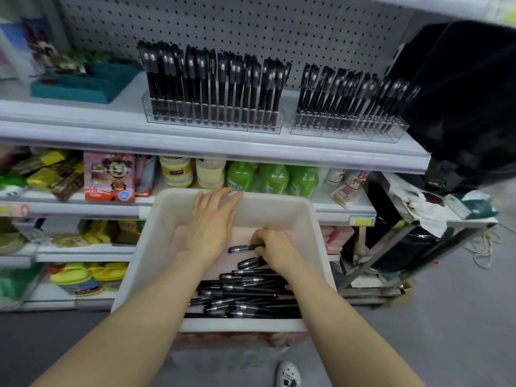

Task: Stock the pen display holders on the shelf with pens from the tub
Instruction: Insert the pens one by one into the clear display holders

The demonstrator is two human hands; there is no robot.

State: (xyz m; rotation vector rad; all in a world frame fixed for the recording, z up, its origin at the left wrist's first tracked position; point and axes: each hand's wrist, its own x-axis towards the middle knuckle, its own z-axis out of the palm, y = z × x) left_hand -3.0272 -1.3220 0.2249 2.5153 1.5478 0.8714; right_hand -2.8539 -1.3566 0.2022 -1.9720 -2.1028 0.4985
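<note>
Far left on the top shelf [69, 118] you have one teal tray [83, 85], soft-looking and shallow, contents blurred. Below it on the next level down stands one pink carton [109, 177] with a cartoon figure on its front. Your left hand [209, 227] lies palm down over the tub [279, 208], fingers straight and slightly spread, the tips reaching its far rim, holding nothing. The tub is one white plastic bin, rectangular, smooth, with rounded corners, sitting in front of the lower shelves. Above it on the top shelf, in front of a white pegboard [251, 23], stands the left holder [212, 118], clear acrylic split into narrow slots and packed with upright black pens with silver bands. Inside the tub, loose pens [251, 294] lie heaped along the near side, black barrels with silver grip rings, mostly lying crosswise, too overlapped to count. Behind the tub's far rim are three green bottles [270, 178], glossy plastic. Your right hand [273, 247] is in the tub with its fingers curled round one pen [243, 248], whose capped end pokes out to the left; a second pen lies just below the hand. The right holder [346, 127], same clear acrylic, sits just beside the first on the top shelf, and its pens lean right. That makes two holders, both looking full. Far right, one black bag [460, 107], matte fabric, hangs past the shelf end. One white shoe [287, 375] shows on the grey floor at the bottom.
</note>
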